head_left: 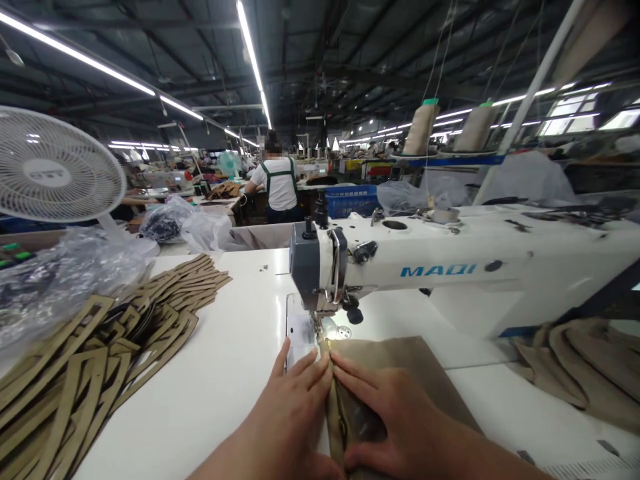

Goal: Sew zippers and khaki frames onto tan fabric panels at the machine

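A tan fabric piece (395, 360) lies on the white table (225, 373) under the needle of a white sewing machine (450, 267). My left hand (295, 413) rests flat on the table at the fabric's left edge, fingers stretched toward the needle. My right hand (395, 420) lies flat on the fabric, fingers pointing at the presser foot (323, 330). A zipper (340, 420) runs along the fabric between the two hands.
A stack of tan cut frame-shaped pieces (100, 360) covers the table's left side. Plastic bags (65, 280) and a white fan (55, 167) stand at the left. More tan fabric (585, 373) lies at the right. A person in a white shirt (277, 183) works farther back.
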A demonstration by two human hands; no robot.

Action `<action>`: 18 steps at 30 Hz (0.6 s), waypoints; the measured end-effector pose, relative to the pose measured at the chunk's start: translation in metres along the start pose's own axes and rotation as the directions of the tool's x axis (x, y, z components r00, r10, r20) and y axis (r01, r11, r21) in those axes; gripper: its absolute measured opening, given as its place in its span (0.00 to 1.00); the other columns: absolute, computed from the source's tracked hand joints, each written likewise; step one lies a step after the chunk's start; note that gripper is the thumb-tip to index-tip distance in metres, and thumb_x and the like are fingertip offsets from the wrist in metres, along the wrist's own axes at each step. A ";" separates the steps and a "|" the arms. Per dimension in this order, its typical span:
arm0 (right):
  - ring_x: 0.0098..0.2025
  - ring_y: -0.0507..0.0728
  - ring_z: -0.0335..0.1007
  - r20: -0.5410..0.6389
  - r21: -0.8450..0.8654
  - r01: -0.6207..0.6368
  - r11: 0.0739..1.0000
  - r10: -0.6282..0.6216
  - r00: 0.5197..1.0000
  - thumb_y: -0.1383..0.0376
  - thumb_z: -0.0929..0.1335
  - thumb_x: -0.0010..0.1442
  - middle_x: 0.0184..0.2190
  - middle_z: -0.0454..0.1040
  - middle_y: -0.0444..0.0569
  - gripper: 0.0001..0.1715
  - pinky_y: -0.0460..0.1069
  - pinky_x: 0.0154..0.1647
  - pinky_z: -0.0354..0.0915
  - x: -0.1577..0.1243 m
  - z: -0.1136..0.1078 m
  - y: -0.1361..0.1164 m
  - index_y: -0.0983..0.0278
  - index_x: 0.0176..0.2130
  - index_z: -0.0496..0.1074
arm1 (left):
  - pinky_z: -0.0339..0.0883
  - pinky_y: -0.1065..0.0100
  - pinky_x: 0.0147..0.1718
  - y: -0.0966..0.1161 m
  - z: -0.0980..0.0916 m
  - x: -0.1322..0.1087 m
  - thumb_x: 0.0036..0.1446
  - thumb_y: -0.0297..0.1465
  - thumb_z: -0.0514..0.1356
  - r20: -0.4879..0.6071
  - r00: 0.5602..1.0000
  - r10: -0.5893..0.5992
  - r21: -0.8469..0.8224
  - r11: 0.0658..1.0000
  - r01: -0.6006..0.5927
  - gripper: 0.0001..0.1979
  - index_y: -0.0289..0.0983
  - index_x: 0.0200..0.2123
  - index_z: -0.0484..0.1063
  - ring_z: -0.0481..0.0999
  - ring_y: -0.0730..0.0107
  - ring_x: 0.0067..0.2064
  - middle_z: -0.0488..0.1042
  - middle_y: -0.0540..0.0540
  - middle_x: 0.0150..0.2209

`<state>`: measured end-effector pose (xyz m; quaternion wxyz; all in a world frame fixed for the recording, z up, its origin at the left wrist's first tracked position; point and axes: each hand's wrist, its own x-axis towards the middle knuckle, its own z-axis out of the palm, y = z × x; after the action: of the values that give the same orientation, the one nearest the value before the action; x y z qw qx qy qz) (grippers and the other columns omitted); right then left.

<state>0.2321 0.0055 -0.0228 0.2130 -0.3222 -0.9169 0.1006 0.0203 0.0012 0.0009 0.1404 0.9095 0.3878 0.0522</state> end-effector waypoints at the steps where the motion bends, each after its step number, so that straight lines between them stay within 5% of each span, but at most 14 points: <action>1: 0.53 0.68 0.64 0.005 -0.008 0.021 1.000 -0.021 1.000 0.47 0.73 0.44 0.56 0.59 0.67 0.52 0.55 0.49 0.66 0.001 0.001 0.002 0.76 0.57 0.61 | 0.29 0.39 0.59 -0.006 0.006 0.001 0.46 0.51 0.61 -0.020 0.999 0.026 0.028 0.999 -0.025 0.42 0.35 0.60 0.56 0.56 0.48 0.62 0.60 0.37 0.60; 5: 0.52 0.67 0.65 0.069 -0.061 0.112 0.992 -0.107 0.992 0.53 0.68 0.53 0.56 0.58 0.67 0.40 0.53 0.46 0.69 0.003 0.009 0.015 0.77 0.56 0.63 | 0.36 0.40 0.60 -0.029 0.035 0.004 0.60 0.32 0.53 -0.135 0.983 0.123 0.232 0.968 -0.090 0.24 0.39 0.59 0.57 0.61 0.53 0.60 0.63 0.42 0.58; 8: 0.50 0.64 0.67 0.040 -0.116 0.131 0.984 -0.127 0.991 0.64 0.63 0.58 0.57 0.57 0.61 0.30 0.50 0.41 0.71 0.002 0.017 0.023 0.72 0.58 0.61 | 0.40 0.42 0.60 -0.041 0.052 0.005 0.61 0.30 0.53 -0.180 0.964 0.194 0.356 0.927 -0.120 0.23 0.38 0.59 0.57 0.62 0.52 0.59 0.64 0.42 0.58; 11: 0.40 0.62 0.74 -0.054 -0.171 0.150 0.974 -0.162 0.985 0.72 0.59 0.58 0.57 0.57 0.60 0.34 0.48 0.29 0.73 -0.001 0.025 0.028 0.68 0.63 0.51 | 0.42 0.42 0.60 -0.045 0.060 0.006 0.62 0.31 0.51 -0.198 0.956 0.218 0.397 0.909 -0.126 0.23 0.37 0.60 0.55 0.61 0.50 0.59 0.62 0.42 0.59; 15: 0.38 0.63 0.75 -0.076 -0.156 0.145 0.977 -0.159 0.984 0.72 0.60 0.57 0.58 0.56 0.56 0.43 0.50 0.26 0.74 -0.004 0.028 0.027 0.61 0.66 0.35 | 0.45 0.39 0.58 -0.032 0.048 0.007 0.62 0.32 0.50 -0.154 0.981 0.115 0.314 0.947 -0.062 0.22 0.37 0.60 0.56 0.60 0.49 0.60 0.62 0.42 0.59; 18: 0.39 0.65 0.74 -0.088 -0.064 0.102 0.993 -0.107 0.990 0.64 0.64 0.55 0.59 0.56 0.48 0.47 0.51 0.29 0.75 -0.006 0.024 0.023 0.53 0.65 0.35 | 0.45 0.42 0.59 -0.010 0.024 0.002 0.63 0.31 0.48 -0.035 0.999 0.020 0.239 0.971 -0.011 0.23 0.36 0.61 0.53 0.56 0.52 0.62 0.59 0.40 0.61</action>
<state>0.2381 0.0182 -0.0535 0.2503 -0.2841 -0.9244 0.0472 0.0191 0.0040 -0.0250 0.0226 0.9217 0.3865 0.0231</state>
